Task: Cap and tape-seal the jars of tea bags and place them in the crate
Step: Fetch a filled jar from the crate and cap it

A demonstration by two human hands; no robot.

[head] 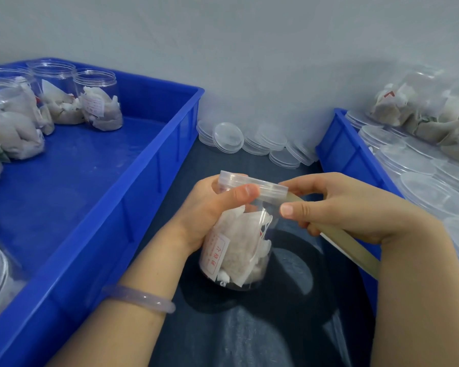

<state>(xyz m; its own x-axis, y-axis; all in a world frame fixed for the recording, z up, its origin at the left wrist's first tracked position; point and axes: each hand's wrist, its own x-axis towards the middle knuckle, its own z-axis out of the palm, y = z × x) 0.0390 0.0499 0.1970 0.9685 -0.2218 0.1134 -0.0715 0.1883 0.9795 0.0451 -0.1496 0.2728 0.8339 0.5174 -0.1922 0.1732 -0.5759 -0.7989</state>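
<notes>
Holding the jar tilted over the dark bench, I have the fingers of my left hand wrapped round its shoulder, with the thumb lying across the edge of the cap. The cap is already on, and the tea bags are packed inside. Whether the base touches the bench I cannot tell.

My right hand pinches a strip of tape between thumb and forefinger, just at the cap's lower rim. The strip runs back taut under my palm toward my right forearm, and the roll itself is out of sight. So I judge the sealing step is in hand, with the tape end only now meeting the seam.

Next, I think, the jar must be turned in my left fingers while the right keeps the tape tight and level, so it covers the join between cap and jar without creasing. Then it needs tearing off.

To my left stands a blue crate with open jars of tea bags waiting for caps. Loose lids lie heaped by the wall. On my right a second crate is crowded with capped jars, probably the finished ones. Its near wall sits close to my right wrist, and the taut tape crosses the path there.
</notes>
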